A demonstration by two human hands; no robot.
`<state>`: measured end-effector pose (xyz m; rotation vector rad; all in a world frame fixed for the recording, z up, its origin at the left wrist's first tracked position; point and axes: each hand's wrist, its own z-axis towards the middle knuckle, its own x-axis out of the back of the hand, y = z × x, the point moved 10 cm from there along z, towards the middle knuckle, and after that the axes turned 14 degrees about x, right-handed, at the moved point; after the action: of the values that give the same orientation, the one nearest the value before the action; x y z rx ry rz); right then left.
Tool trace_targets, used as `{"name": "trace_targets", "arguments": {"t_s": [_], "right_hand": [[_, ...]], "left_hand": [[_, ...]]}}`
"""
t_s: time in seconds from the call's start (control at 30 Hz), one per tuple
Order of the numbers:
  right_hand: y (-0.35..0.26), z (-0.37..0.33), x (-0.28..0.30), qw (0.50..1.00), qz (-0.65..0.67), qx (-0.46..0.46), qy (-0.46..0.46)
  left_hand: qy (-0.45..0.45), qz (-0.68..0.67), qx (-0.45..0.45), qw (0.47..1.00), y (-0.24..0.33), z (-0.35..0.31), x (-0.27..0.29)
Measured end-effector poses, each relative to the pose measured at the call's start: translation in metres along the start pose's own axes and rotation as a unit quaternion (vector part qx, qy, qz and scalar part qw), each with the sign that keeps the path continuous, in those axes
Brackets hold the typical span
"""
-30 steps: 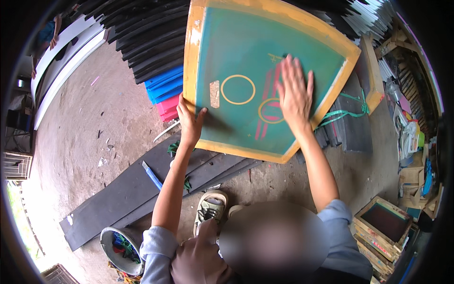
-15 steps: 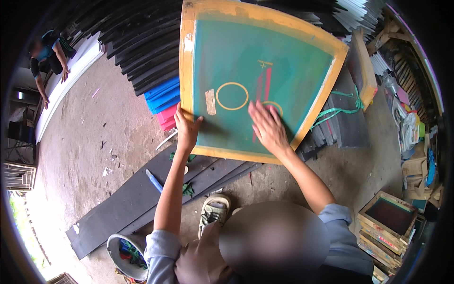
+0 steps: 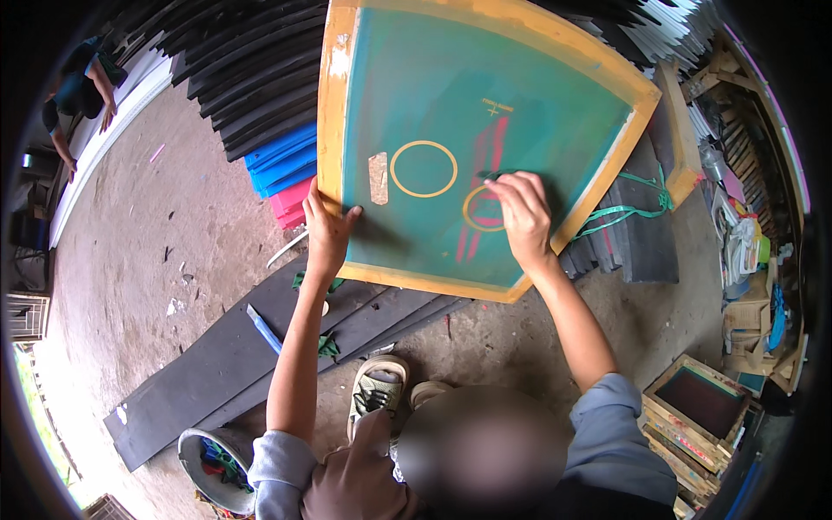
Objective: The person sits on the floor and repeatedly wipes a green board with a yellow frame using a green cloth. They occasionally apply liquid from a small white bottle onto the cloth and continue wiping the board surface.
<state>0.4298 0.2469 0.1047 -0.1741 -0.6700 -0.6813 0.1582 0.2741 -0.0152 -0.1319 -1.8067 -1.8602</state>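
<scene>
A screen-printing frame (image 3: 333, 130) of yellow-orange wood stands tilted up before me, with green mesh (image 3: 416, 95) stretched across it. Two yellow ring outlines, pink-red stripes and a small brown tape patch show on the mesh. My left hand (image 3: 328, 232) grips the frame's lower left side, thumb over the mesh face. Over the right-hand ring, my right hand (image 3: 527, 221) has its fingers pinched together. A small dark green scrap (image 3: 490, 175) pokes out at its fingertips; its material is hard to make out.
Long black sheets (image 3: 199, 368) lie on the floor with a blue-handled cutter (image 3: 263, 329). A bucket of scraps (image 3: 192, 451) stands lower left. Stacked black, blue and pink sheets (image 3: 282, 165) rise behind. More frames (image 3: 698, 399) are piled lower right. Another person (image 3: 82, 95) crouches far left.
My right hand has gone from lying flat against the mesh to a pinch with a dark green scrap at the fingertips. The frame has shifted slightly in view; my left hand keeps its grip.
</scene>
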Motion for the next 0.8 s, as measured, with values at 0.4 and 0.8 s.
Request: {"name": "trace_targets", "arguments": {"t_s": [0.4, 0.8], "right_hand": [[-0.029, -0.048, -0.054, 0.989, 0.063, -0.027, -0.127], [-0.048, -0.052, -0.052, 0.992, 0.033, 0.060, -0.104]], "left_hand": [[0.025, 0.034, -0.033, 0.999, -0.006, 0.004, 0.003], [0.028, 0.052, -0.042, 0.997, 0.002, 0.000, 0.001]]}}
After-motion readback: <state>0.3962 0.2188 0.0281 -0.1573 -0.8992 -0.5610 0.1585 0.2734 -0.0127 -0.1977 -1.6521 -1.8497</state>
